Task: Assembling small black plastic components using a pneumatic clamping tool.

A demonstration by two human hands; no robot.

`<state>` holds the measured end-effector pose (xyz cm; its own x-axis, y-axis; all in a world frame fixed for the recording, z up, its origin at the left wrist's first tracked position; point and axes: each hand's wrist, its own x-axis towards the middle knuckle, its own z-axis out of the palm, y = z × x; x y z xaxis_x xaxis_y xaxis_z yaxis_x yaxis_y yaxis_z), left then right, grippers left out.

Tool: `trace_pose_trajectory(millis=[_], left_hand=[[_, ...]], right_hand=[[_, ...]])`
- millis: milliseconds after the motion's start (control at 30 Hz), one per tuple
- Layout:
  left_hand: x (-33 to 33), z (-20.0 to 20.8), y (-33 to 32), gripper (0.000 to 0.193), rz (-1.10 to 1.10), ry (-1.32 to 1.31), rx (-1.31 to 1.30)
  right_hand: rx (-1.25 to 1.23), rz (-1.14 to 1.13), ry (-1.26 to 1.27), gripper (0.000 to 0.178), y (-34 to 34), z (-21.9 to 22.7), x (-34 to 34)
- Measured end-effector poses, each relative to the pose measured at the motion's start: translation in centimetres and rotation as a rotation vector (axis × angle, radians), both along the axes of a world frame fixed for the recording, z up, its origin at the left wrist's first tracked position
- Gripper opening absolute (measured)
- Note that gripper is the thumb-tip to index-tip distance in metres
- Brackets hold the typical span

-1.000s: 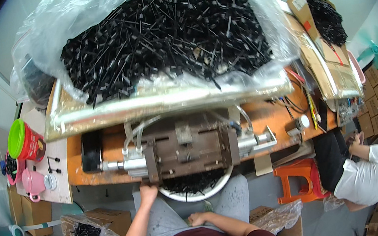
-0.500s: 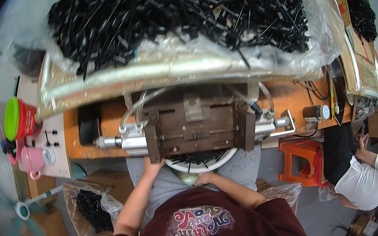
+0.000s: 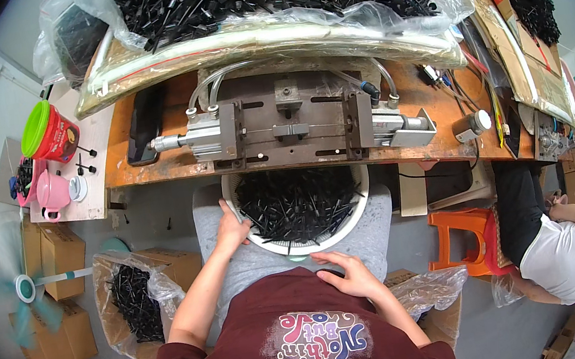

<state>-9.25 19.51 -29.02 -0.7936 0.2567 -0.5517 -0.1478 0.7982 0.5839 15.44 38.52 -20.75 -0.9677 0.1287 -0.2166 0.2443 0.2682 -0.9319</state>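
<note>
A round white plastic basket [image 3: 350, 235], heaped with black plastic parts with thin stems [image 3: 296, 204], rests on my lap just below the bench edge. My left hand [image 3: 232, 227] grips its left side, thumb at the rim and fingers along the outside. In front of the basket, my right hand [image 3: 349, 277] has its fingers stretched out, holding nothing; its fingertips are close to the basket's near side. Above the basket, a dark metal fixture [image 3: 277, 157] with a silver cylinder [image 3: 206, 141] at its left end is mounted on the wooden bench [image 3: 128, 169].
A plastic-lined box [image 3: 268, 41] of black parts spans the back of the bench. At left stand a red bucket [image 3: 60, 138] and a pink pot [image 3: 52, 190]. A jar [image 3: 470, 126] is at right. Beyond an orange stool [image 3: 451, 244] sits a person in white [image 3: 566, 254].
The basket shows much more from under the bench and fixture, which sit higher in the picture. My right hand has left a pale green thing at the basket's front and opened its fingers.
</note>
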Motion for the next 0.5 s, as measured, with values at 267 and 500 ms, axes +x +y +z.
trace_pose_trajectory(millis=[267,500], left_hand=[[-0.6,2.6,-1.5,0.063,-0.364,0.325,-0.354],[1.0,16.6,0.1,0.061,-0.816,0.386,0.139]], right_hand=[[0.168,0.059,0.33,0.024,-1.0,7.4,-3.7],[0.827,-0.227,1.117,0.024,6.4,18.2,-16.4]])
